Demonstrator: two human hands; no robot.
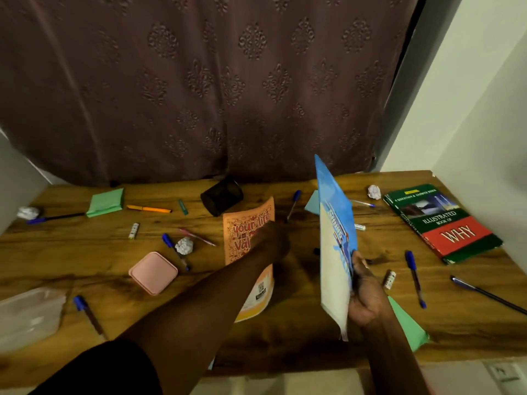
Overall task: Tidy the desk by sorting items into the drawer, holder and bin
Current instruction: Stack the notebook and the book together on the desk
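head: worn on the head | looks forward-down | close over desk (285,346)

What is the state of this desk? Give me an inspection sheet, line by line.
Surface: wooden desk, littered.
Job's things: mesh holder on its side; orange booklet; blue booklet lifted on edge; scattered pens; green book.
Clutter: crumpled paper balls, plastic bag.
Hands: left hand on orange booklet, grip unclear; right hand grips blue booklet.
Cables: nothing seen.
Surroundings: brown curtain behind, white wall right.
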